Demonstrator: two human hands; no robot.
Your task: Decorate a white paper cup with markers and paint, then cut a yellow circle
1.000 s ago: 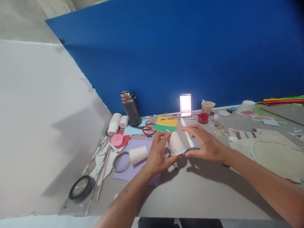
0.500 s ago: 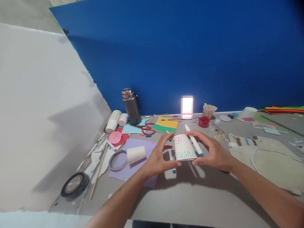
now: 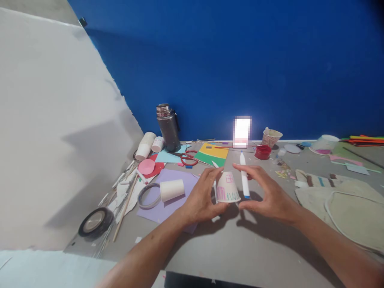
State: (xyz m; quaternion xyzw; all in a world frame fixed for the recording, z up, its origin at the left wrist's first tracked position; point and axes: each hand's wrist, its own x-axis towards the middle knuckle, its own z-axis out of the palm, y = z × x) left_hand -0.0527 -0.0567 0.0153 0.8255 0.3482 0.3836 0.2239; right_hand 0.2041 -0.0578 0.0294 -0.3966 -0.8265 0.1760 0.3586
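Observation:
An upside-down white paper cup (image 3: pixel 228 187) with a pink window, a pink door and green grass drawn on it is held just above the grey table (image 3: pixel 240 248). My left hand (image 3: pixel 200 197) grips its left side. My right hand (image 3: pixel 265 193) is beside the cup's right side, fingers spread, and holds a white marker with a blue end (image 3: pixel 244 180) between thumb and fingers. Whether the right fingers touch the cup I cannot tell.
A plain paper cup (image 3: pixel 172 189) lies on purple paper (image 3: pixel 168 200) beside a tape ring (image 3: pixel 148 196). Black tape roll (image 3: pixel 95 221), red scissors (image 3: pixel 189 158), a grey flask (image 3: pixel 168 128), a red paint pot (image 3: pixel 263 152) and a cloth bag (image 3: pixel 342 204) lie around.
Both hands turned the cup, so the pink door now shows. The marker swung more upright. The camera view shifted slightly left.

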